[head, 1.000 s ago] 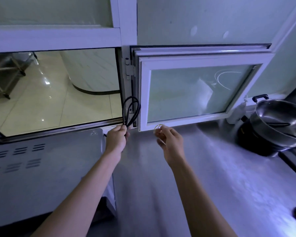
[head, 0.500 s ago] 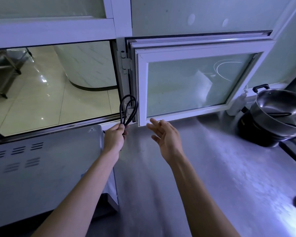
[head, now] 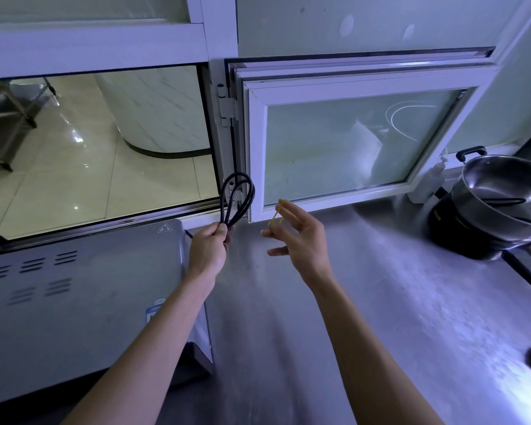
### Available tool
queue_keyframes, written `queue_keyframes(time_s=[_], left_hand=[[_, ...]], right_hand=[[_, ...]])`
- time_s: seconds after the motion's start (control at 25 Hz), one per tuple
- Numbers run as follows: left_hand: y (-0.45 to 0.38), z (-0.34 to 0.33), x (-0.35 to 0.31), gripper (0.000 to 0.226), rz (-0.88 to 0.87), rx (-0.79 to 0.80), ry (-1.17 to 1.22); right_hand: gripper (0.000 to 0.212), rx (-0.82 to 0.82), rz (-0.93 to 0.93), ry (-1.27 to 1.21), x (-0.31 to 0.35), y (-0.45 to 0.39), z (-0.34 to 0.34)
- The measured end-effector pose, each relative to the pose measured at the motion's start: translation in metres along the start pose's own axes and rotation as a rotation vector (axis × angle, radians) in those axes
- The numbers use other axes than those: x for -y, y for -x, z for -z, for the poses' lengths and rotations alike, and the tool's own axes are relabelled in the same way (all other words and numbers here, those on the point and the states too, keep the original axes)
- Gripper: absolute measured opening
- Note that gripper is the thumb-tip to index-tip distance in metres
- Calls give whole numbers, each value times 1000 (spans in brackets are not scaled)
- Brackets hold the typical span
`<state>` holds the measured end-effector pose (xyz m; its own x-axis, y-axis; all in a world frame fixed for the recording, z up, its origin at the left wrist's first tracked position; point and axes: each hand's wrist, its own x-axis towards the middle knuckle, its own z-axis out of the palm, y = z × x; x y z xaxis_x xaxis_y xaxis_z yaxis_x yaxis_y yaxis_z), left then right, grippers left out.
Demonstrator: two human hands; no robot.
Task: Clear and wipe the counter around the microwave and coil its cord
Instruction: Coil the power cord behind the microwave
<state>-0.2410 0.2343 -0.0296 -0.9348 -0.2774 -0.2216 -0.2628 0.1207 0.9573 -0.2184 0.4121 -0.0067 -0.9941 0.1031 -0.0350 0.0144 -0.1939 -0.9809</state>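
The left hand (head: 207, 250) is gripping the black cord (head: 237, 196), its fingers curled around the gathered strands so that the loops are standing up above the fist, in front of the window frame (head: 255, 154) and beside the microwave's (head: 74, 299) rear corner. The right hand (head: 301, 237) is hovering over the steel counter (head: 380, 302), fingers spread and stretching a yellow rubber band (head: 277, 212). A steel pot (head: 503, 197) is sitting at far right.

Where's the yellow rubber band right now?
Head view, centre: the yellow rubber band is stretched on the right hand's fingers, just right of the coiled cord held by the left hand.
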Motion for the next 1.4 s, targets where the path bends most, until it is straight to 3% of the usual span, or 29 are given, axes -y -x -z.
queue_keyframes(time_s=[0.68, 1.04, 1.4], left_hand=[[18, -1, 21, 35, -194, 118, -284], [20, -2, 6, 27, -331, 144, -149], [22, 1, 6, 23, -420, 209, -81]], right_hand=[[66, 124, 79, 674, 37, -27, -15], [47, 116, 35, 532, 42, -24, -13], [59, 210, -183, 300, 10, -18, -22]])
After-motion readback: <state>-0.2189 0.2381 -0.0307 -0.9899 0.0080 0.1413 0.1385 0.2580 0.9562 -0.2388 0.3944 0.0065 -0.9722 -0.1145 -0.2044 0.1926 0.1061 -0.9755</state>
